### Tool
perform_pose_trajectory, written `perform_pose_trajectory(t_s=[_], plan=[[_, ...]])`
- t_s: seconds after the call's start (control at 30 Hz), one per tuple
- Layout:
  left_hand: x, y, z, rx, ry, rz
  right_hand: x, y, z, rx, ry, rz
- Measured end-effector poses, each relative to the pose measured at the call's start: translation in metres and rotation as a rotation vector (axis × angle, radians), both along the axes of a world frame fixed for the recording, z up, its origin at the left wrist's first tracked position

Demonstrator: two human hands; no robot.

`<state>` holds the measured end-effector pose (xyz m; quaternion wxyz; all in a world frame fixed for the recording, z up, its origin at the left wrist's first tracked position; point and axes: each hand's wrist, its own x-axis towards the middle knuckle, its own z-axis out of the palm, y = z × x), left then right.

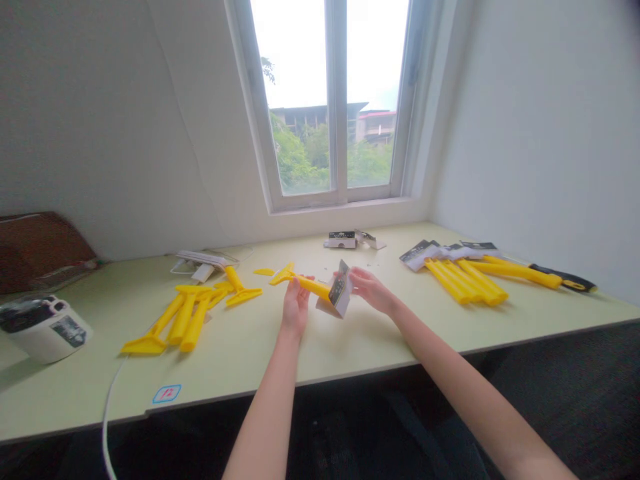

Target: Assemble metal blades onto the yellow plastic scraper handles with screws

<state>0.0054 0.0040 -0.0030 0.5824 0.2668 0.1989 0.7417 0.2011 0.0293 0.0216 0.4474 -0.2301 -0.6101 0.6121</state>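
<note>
A yellow scraper point(313, 287) lies across my left hand point(296, 303), whose fingers are closed round its handle near the head. The scraper's head points to the left, above the table. At the handle's other end is a folded black-and-white card sleeve point(341, 290), with the handle end against or inside it; I cannot tell which. My right hand point(367, 288) pinches the sleeve from its right side. Several bare yellow scrapers point(187, 320) lie in a loose pile to the left. On the right, several yellow scrapers point(467, 280) have card sleeves over their heads.
More folded card sleeves point(343, 239) lie at the back of the pale table point(240, 363). A power strip point(203, 259) sits behind the left pile, and a white cable point(107, 413) hangs over the front edge. A white canister point(47, 333) stands far left. A black-handled tool point(563, 277) lies far right.
</note>
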Motion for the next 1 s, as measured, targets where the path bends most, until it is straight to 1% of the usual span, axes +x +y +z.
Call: perform_pose_trajectory(t_s=[0.1,0.2,0.4,0.47,0.57,0.63,0.73,0.8,0.87,0.93,1.0], plan=[[0.001,-0.001,0.000,0.026,0.026,-0.034,-0.002,-0.001,-0.001,-0.001,-0.014,-0.010],[0.003,-0.002,-0.001,0.045,0.044,-0.041,-0.003,-0.001,-0.003,-0.015,-0.035,-0.030],[0.004,-0.002,0.000,0.020,0.088,-0.042,-0.004,-0.001,-0.004,-0.073,-0.058,0.021],[0.005,-0.003,0.001,0.028,0.115,-0.048,-0.005,-0.001,-0.004,-0.075,-0.078,-0.002],[0.009,-0.007,0.003,0.037,0.168,-0.056,-0.006,0.001,-0.006,-0.057,-0.080,-0.071],[0.012,-0.011,0.004,0.013,0.238,-0.087,-0.006,0.002,-0.009,-0.042,-0.081,-0.082],[0.017,-0.016,0.004,-0.056,0.441,-0.167,-0.006,0.005,-0.013,-0.047,-0.107,-0.060],[0.019,-0.018,0.004,-0.047,0.516,-0.187,-0.007,0.009,-0.015,-0.059,-0.094,-0.072],[0.020,-0.020,0.005,-0.015,0.493,-0.208,-0.008,0.012,-0.017,-0.066,-0.049,-0.120],[0.021,-0.021,0.007,-0.010,0.440,-0.263,-0.008,0.015,-0.018,-0.061,-0.012,-0.168],[0.021,-0.022,0.009,-0.027,0.416,-0.323,-0.009,0.016,-0.017,-0.055,-0.012,-0.184]])
